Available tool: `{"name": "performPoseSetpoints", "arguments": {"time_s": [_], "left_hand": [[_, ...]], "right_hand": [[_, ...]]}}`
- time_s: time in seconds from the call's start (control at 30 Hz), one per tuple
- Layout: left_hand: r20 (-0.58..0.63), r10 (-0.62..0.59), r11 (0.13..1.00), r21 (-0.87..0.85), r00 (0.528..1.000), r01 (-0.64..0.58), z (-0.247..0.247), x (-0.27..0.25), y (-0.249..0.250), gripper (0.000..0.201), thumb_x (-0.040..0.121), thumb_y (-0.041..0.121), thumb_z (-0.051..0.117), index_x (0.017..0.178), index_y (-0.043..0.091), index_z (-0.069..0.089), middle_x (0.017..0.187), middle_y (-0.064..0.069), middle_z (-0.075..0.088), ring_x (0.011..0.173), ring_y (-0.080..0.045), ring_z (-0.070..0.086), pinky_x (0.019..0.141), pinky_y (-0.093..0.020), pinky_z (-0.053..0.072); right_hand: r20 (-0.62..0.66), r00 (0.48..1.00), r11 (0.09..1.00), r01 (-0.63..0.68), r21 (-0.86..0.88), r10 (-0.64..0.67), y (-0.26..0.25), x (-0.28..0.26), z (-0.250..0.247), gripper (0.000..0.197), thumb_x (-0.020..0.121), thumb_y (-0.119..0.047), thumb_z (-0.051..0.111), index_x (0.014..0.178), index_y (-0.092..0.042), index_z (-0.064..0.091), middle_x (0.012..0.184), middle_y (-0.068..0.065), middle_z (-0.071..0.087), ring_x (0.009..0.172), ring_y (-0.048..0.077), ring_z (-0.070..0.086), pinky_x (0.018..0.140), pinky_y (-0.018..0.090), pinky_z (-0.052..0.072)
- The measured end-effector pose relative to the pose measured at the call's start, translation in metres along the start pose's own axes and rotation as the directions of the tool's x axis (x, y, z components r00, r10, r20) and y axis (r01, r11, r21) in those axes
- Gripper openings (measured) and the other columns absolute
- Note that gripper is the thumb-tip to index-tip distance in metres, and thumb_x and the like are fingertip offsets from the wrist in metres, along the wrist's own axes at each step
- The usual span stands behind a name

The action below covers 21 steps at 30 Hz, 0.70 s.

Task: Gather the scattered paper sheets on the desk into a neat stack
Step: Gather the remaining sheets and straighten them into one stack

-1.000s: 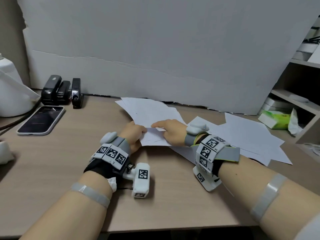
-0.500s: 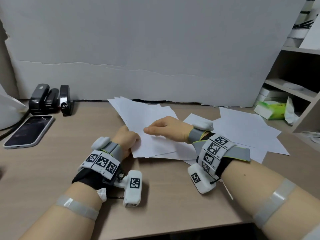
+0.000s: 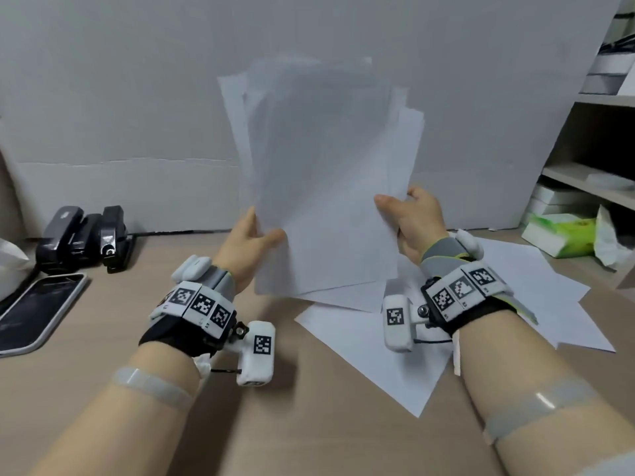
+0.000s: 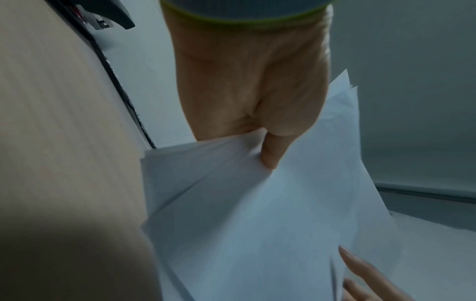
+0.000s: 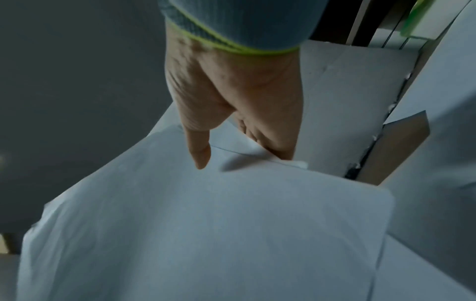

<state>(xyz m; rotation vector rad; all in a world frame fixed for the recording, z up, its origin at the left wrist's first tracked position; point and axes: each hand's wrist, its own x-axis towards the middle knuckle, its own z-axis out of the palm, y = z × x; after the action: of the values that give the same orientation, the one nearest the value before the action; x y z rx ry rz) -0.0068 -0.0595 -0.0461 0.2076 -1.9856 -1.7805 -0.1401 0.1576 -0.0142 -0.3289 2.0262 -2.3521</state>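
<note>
**Both hands hold the bundle upright above the desk**

The bundle of paper sheets [image 3: 319,173] stands on end in the air at the middle of the head view, its edges fanned and uneven at the top, one corner poking out at 1 o'clock. The left hand [image 3: 245,250] grips the bundle's left edge low down, thumb pressed on the near face, fingers hidden behind the paper. In the left wrist view that left hand [image 4: 247,85] shows its thumb flat against the sheets [image 4: 257,213], pinching them. The right hand [image 3: 410,223] clamps the right edge at about 3 o'clock of the bundle, thumb in front, fingers wrapped round the back. The right wrist view confirms it: the right hand [image 5: 231,97] has its thumb laid on the near sheet [image 5: 206,234].

Down on the desk [image 3: 86,338], loose sheets [image 3: 378,359] lie flat under and beside the right wrist, spreading out toward 4 o'clock, overlapping at angles. They are clear of the raised bundle.

Over at 9 o'clock a phone [image 3: 37,312] lies screen up near the desk's left edge. Just behind it, at 10 o'clock, black staplers [image 3: 84,237] sit side by side against the grey backboard [image 3: 137,97]. At 3 o'clock a green tissue pack [image 3: 560,233] rests at the foot of the shelf unit [image 3: 591,180].
</note>
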Motion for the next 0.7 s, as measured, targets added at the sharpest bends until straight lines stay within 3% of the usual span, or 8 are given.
{"name": "performPoseSetpoints", "arguments": {"time_s": [0.13,0.23,0.33,0.4,0.5,0.57,0.63,0.7], "left_hand": [[-0.159,0.054,0.997,0.068,0.986,-0.044,0.008,0.028,-0.003,0.04,0.085,0.003,0.061,0.114,0.031,0.057,0.112,0.009,0.069,0.108,-0.017,0.065,0.098,-0.036,0.05],[-0.284,0.107,0.992,0.1,0.953,-0.082,0.014,0.038,-0.002,0.04,0.085,-0.001,0.057,0.111,0.029,0.055,0.107,0.006,0.067,0.101,-0.016,0.064,0.097,-0.034,0.05],[-0.316,0.11,0.993,0.073,0.942,-0.091,0.012,0.043,-0.004,0.036,0.079,0.0,0.061,0.103,0.026,0.059,0.096,0.008,0.07,0.088,-0.013,0.067,0.089,-0.035,0.054],[-0.343,0.105,0.994,0.044,0.933,-0.096,0.007,0.044,-0.007,0.031,0.072,0.01,0.066,0.097,0.026,0.06,0.094,0.006,0.071,0.086,-0.013,0.068,0.086,-0.04,0.057],[-0.376,0.174,0.983,0.018,0.91,-0.181,0.002,0.045,-0.008,0.046,0.069,0.013,0.071,0.114,0.016,0.059,0.108,-0.002,0.071,0.099,-0.015,0.068,0.092,-0.042,0.056],[-0.353,0.24,0.967,0.008,0.904,-0.253,0.002,0.045,-0.007,0.064,0.073,0.01,0.076,0.13,0.01,0.048,0.122,-0.005,0.066,0.111,-0.015,0.065,0.098,-0.039,0.052],[-0.327,0.271,0.957,-0.013,0.905,-0.291,0.002,0.047,-0.005,0.078,0.076,0.006,0.079,0.14,0.008,0.034,0.131,-0.005,0.059,0.118,-0.011,0.06,0.103,-0.032,0.049],[-0.344,0.309,0.947,0.029,0.887,-0.319,0.003,0.049,0.0,0.09,0.075,0.009,0.082,0.144,0.008,0.024,0.136,-0.002,0.055,0.121,-0.005,0.057,0.104,-0.027,0.046]], "right_hand": [[-0.058,0.969,0.97,0.243,0.013,-0.242,-0.004,0.009,0.017,0.022,0.081,-0.002,0.071,0.1,-0.011,0.062,0.097,0.011,0.074,0.089,0.027,0.071,0.083,0.045,0.059],[-0.047,0.929,0.929,0.365,-0.067,-0.368,-0.005,0.009,0.031,0.022,0.084,-0.002,0.067,0.091,-0.021,0.059,0.091,0.001,0.071,0.082,0.013,0.068,0.08,0.033,0.058],[0.014,0.919,0.912,0.392,-0.122,-0.393,0.003,0.011,0.036,0.023,0.087,-0.003,0.065,0.095,-0.023,0.057,0.091,-0.006,0.069,0.08,0.003,0.066,0.078,0.021,0.054],[0.064,0.932,0.92,0.364,-0.145,-0.358,0.007,0.013,0.032,0.023,0.088,-0.004,0.064,0.096,-0.024,0.057,0.09,-0.008,0.069,0.079,0.003,0.066,0.076,0.022,0.054],[0.098,0.946,0.934,0.321,-0.155,-0.309,0.006,0.015,0.029,0.023,0.085,-0.004,0.064,0.09,-0.024,0.053,0.079,-0.015,0.067,0.069,0.005,0.062,0.07,0.026,0.052],[0.117,0.949,0.94,0.307,-0.149,-0.291,0.005,0.013,0.032,0.027,0.082,-0.004,0.066,0.096,-0.024,0.054,0.089,-0.017,0.07,0.081,0.005,0.067,0.079,0.028,0.055],[0.119,0.954,0.947,0.29,-0.142,-0.274,0.005,0.011,0.038,0.037,0.08,-0.003,0.069,0.11,-0.019,0.054,0.105,-0.007,0.07,0.097,0.009,0.068,0.09,0.034,0.055],[0.095,0.959,0.95,0.279,-0.138,-0.268,0.005,0.011,0.042,0.047,0.078,-0.005,0.071,0.119,-0.012,0.051,0.11,-0.001,0.069,0.099,0.012,0.068,0.091,0.038,0.056]]}}
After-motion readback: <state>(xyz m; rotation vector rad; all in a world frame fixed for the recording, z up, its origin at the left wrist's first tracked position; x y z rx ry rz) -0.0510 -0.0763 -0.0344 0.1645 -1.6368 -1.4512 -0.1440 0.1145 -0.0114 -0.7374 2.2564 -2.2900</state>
